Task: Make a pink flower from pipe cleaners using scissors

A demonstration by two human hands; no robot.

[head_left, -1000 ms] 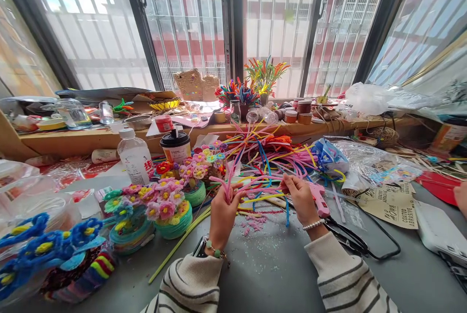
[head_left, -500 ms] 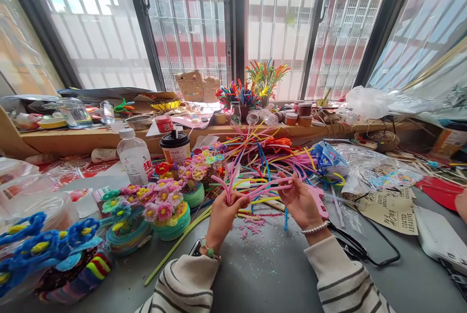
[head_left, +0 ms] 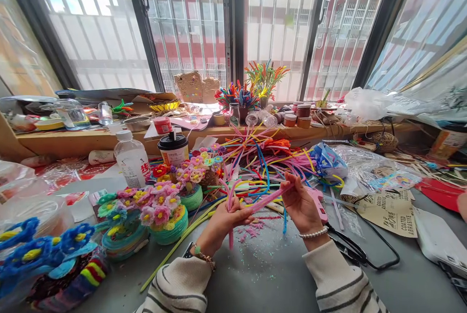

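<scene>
My left hand is closed round a bunch of pink pipe cleaners held upright over the grey table. My right hand pinches one pink pipe cleaner that runs slantwise from that bunch up to its fingers. Pink fluff trimmings lie on the table just below my hands. A heap of loose coloured pipe cleaners spreads behind them. A pink glue gun lies right beside my right hand.
Pipe-cleaner flower pots and blue flowers stand at the left. A water bottle and a lidded cup sit behind them. Black scissors and a cable, sandpaper and plastic bags lie right. Another person's hand shows at the right edge.
My left hand has turned and lowered, so the bunch's tail now hangs below it. My right hand has moved slightly left and drawn one pink strand taut between the hands.
</scene>
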